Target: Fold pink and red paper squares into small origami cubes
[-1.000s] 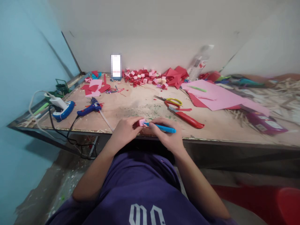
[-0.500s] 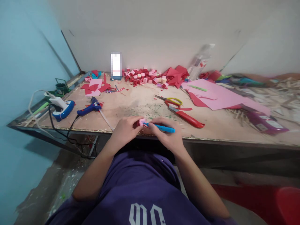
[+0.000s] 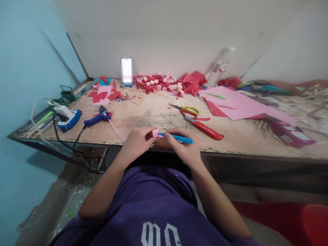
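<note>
At the near edge of the plywood table [image 3: 143, 114], my left hand [image 3: 137, 141] is closed round a small pink and red paper cube [image 3: 154, 133]. My right hand [image 3: 184, 148] grips a blue pen [image 3: 179, 138] whose tip rests on the cube's pink top face. Both hands sit close together just above the table edge, in front of my purple shirt.
A pile of similar red and pink cubes [image 3: 157, 84] lies at the back by the wall. Yellow-handled scissors [image 3: 188, 110] and red-handled scissors [image 3: 203, 127] lie right of centre, beside pink paper sheets [image 3: 234, 104]. A blue glue gun [image 3: 98, 118] and cables sit left.
The pen has shifted very slightly in my right hand against the cube. Otherwise the hands and the table look the same.
</note>
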